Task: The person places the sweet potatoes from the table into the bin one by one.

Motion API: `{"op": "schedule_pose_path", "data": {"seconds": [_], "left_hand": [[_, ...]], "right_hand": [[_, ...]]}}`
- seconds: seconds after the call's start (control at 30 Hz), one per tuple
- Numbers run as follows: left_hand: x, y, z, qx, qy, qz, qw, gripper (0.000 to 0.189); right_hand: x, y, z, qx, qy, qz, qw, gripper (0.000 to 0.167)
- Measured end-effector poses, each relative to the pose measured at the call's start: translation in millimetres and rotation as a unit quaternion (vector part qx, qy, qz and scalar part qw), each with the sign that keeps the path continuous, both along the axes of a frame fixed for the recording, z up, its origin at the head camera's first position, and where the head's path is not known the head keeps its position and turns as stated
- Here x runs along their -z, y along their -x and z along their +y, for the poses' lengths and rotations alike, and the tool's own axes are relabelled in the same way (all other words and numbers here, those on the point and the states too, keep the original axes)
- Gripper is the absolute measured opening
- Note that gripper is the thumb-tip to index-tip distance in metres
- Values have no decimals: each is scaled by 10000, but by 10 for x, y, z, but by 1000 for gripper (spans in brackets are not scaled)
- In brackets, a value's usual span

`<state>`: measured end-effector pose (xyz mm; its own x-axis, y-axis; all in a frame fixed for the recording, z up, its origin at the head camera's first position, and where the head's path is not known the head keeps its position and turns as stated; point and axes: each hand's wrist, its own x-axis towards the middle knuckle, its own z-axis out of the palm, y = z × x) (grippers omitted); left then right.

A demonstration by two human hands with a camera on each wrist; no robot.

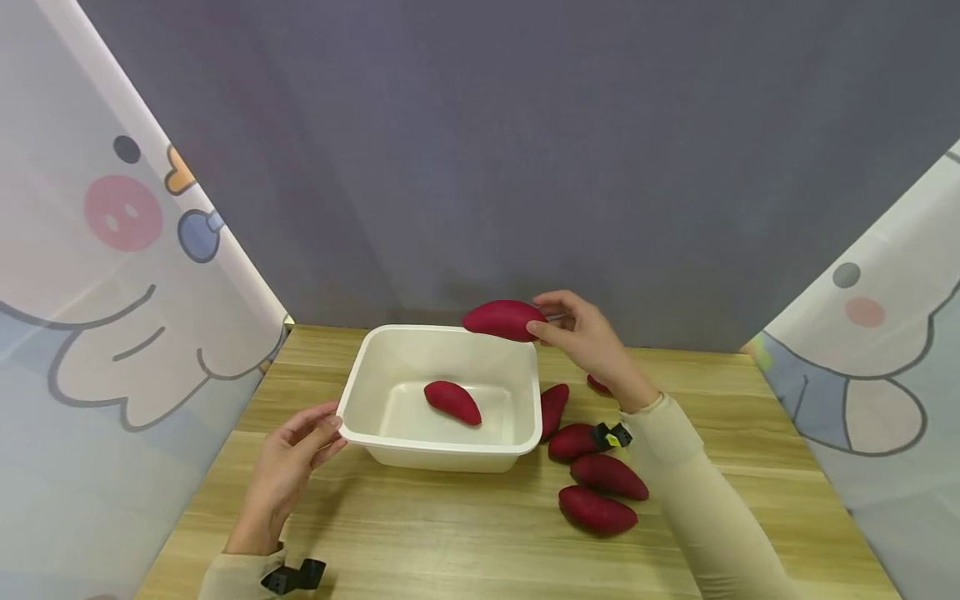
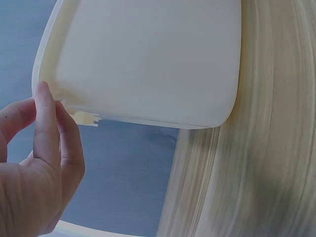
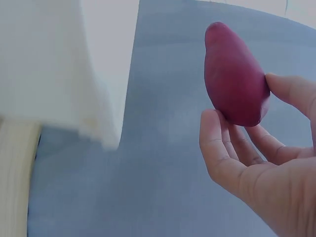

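Note:
Between the thumb and fingertips of my right hand (image 1: 588, 337) is one end of a red-skinned sweet potato (image 1: 498, 320), held up over the far right rim of a white plastic tub (image 1: 442, 459). The right wrist view shows this sweet potato (image 3: 233, 74) tapering away from the fingers, beside the tub's wall (image 3: 111, 64). My left hand (image 1: 288, 462) pinches the tub's left rim near its front corner; the left wrist view has the fingers (image 2: 47, 123) right at that edge. Another sweet potato (image 1: 453, 402) lies on the tub's floor.
Several more sweet potatoes (image 1: 597, 511) lie on the wooden table (image 1: 420, 542) to the right of the tub, partly under my right forearm. A grey curtain (image 1: 480, 167) hangs behind the table, with cartoon-printed cloths (image 1: 150, 333) on both sides.

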<state>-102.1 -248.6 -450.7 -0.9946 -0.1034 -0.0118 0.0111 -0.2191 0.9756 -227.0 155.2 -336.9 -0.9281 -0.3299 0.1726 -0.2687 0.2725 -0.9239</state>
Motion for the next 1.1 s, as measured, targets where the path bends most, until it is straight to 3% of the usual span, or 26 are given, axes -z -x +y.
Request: {"op": "schedule_pose_path", "data": {"seconds": [0.27, 0.57, 0.87, 1.1], "left_hand": [[6, 2, 7, 0, 28, -13, 10000, 37], [13, -22, 25, -18, 79, -33, 10000, 36], [5, -16, 77, -65, 81, -65, 9999, 37], [-8, -8, 90, -78, 66, -54, 9999, 37]], "right_hand": [[13, 165, -568, -532, -105, -135, 9984, 47], [186, 317, -989, -624, -296, -422, 9967, 44], [468, 339, -1172, -711, -735, -848, 9911, 41], [510, 322, -1174, -754, -719, -941, 9901, 41]]}}
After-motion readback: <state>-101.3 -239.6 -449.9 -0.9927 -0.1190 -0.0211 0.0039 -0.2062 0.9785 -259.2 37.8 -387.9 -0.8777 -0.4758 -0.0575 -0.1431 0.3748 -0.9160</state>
